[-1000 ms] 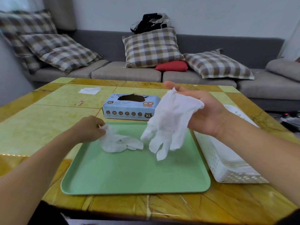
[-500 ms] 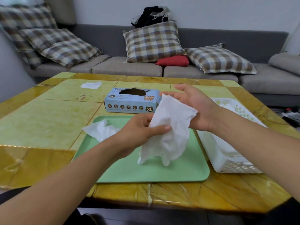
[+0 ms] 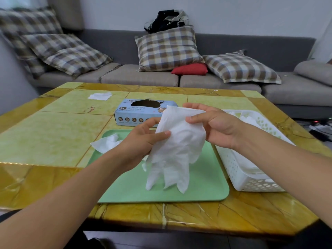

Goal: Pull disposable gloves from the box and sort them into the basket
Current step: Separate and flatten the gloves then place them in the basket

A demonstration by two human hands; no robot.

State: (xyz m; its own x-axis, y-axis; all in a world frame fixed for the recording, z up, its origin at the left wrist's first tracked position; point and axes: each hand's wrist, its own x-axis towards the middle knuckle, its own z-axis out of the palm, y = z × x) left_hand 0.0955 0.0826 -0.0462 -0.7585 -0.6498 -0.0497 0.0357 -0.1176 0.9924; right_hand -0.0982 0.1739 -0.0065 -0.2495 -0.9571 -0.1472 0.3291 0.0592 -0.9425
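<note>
Both hands held one white disposable glove above the green tray.

The left hand (image 3: pixel 142 139) and right hand (image 3: pixel 218 124) pinched the glove (image 3: pixel 177 150) at its cuff over the tray (image 3: pixel 206 186), hiding part of the blue "XL" glove box (image 3: pixel 125 114); a crumpled glove (image 3: pixel 106 143) lay left, the white basket (image 3: pixel 242 178) right.

glove box (image 3: pixel 143 114) | "XL" printed on top left corner | other print too small to read

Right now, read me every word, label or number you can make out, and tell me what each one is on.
"XL": black badge on the top face of the blue glove box, left of its opening.
Chinese characters along the box's top edge: too blurred to read.
Small round icons and fine print on the box front: too small to read.
Nothing else carries text.
</note>
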